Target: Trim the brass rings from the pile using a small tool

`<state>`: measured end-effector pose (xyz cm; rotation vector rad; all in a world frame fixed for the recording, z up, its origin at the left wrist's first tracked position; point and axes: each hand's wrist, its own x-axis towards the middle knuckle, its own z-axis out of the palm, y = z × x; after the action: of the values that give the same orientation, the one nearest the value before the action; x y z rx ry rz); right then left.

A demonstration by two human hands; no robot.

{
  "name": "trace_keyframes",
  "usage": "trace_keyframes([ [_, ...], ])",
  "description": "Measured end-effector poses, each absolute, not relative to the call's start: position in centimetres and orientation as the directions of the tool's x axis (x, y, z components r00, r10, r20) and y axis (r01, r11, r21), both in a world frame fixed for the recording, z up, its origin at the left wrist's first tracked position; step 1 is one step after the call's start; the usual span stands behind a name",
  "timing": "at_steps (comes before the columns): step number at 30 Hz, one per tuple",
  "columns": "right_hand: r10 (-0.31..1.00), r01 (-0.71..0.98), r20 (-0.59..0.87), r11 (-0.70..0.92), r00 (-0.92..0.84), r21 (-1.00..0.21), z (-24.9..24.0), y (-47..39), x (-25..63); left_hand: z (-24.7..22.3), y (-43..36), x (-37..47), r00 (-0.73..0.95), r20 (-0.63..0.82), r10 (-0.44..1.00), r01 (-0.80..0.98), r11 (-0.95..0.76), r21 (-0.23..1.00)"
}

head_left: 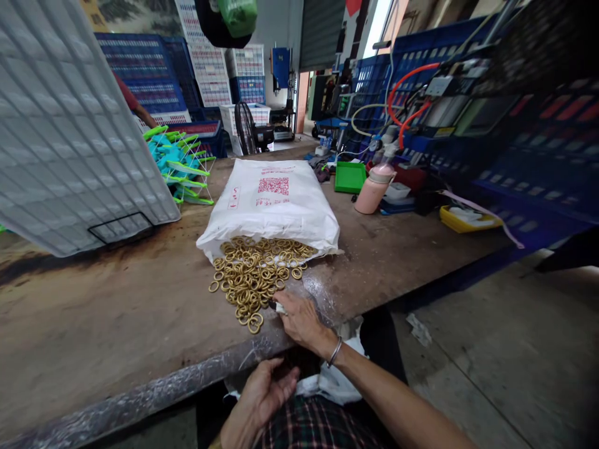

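So picture a clock centred on the heap of brass-coloured rings (255, 274), with 12 pointing away from the person. The rings lie loose on the table (140, 312), spilling from the open mouth of a white sack (276, 199) with a red QR code, which lies flat at 12.

The right hand (299, 318) comes in at about 4, fingers bent down at the heap's edge. One finger has a white wrap on it, and I honestly can't tell if it's pinching a ring. There's a metal bracelet (335, 351) on that wrist. The left hand (267, 393) is at 6, lower than the table edge, palm up with fingers loosely curled, kinda half open.

Other stuff around: pink bottle (373, 190) at 2, green tray (350, 178) just beyond it, yellow tray (456, 223) nearer 3, a tipped-up white crate (84, 137) at 10, and some teal-and-lime plastic pieces (180, 165) towards 11.
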<state>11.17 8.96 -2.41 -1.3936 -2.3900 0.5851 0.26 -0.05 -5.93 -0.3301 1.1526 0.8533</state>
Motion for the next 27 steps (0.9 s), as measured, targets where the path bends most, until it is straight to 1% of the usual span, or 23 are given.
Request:
trace_keyframes([
  [3,0.879,0.653,0.133,0.434,-0.458,-0.621,-2.5,9.3,11.6,-5.9,-0.4,0.1,0.178,-0.884,0.433,-0.691,0.694,0.201],
  [5,0.904,0.595,0.139,0.376,-0.406,-0.710,-2.3,9.5,11.9,-5.3,-0.8,0.1,0.234,-0.838,0.493,-0.641,0.726,0.248],
  [7,0.927,0.549,0.111,0.305,-0.357,-0.778,-2.1,9.5,12.2,-4.2,-1.2,0.0,0.297,-0.751,0.590,-0.574,0.738,0.354],
  [9,0.940,0.505,0.065,0.237,-0.334,-0.830,-1.8,9.3,12.5,-3.0,-1.6,0.0,0.325,-0.654,0.683,-0.490,0.713,0.501],
  [11,0.938,0.454,0.030,0.194,-0.344,-0.869,-1.5,8.9,12.9,-1.9,-1.7,0.1,0.282,-0.575,0.768,-0.409,0.638,0.652],
  [12,0.934,0.430,0.026,0.188,-0.356,-0.883,-1.3,8.6,13.0,-1.4,-1.7,0.1,0.232,-0.544,0.807,-0.370,0.590,0.718],
  [15,0.915,0.390,0.070,0.237,-0.397,-0.890,-0.8,7.8,13.3,-0.3,-0.9,0.0,-0.013,-0.466,0.884,-0.267,0.446,0.854],
  [17,0.899,0.382,0.119,0.295,-0.421,-0.876,-0.5,7.3,13.4,0.0,-0.1,-0.2,-0.139,-0.429,0.893,-0.226,0.393,0.891],
  [18,0.888,0.379,0.147,0.329,-0.436,-0.865,-0.4,7.1,13.3,0.1,0.4,-0.4,-0.159,-0.415,0.896,-0.216,0.378,0.900],
  [22,0.845,0.364,0.219,0.425,-0.489,-0.828,-0.5,6.5,13.0,-0.2,1.6,-0.8,-0.054,-0.401,0.914,-0.249,0.377,0.892],
  [24,0.851,0.368,0.207,0.412,-0.482,-0.834,-0.6,6.4,12.8,-0.4,1.7,-0.9,-0.042,-0.406,0.913,-0.263,0.382,0.886],
  [27,0.880,0.398,0.110,0.316,-0.461,-0.861,-0.4,6.4,12.6,-0.5,1.6,-0.9,-0.119,-0.365,0.923,-0.185,0.341,0.922],
])
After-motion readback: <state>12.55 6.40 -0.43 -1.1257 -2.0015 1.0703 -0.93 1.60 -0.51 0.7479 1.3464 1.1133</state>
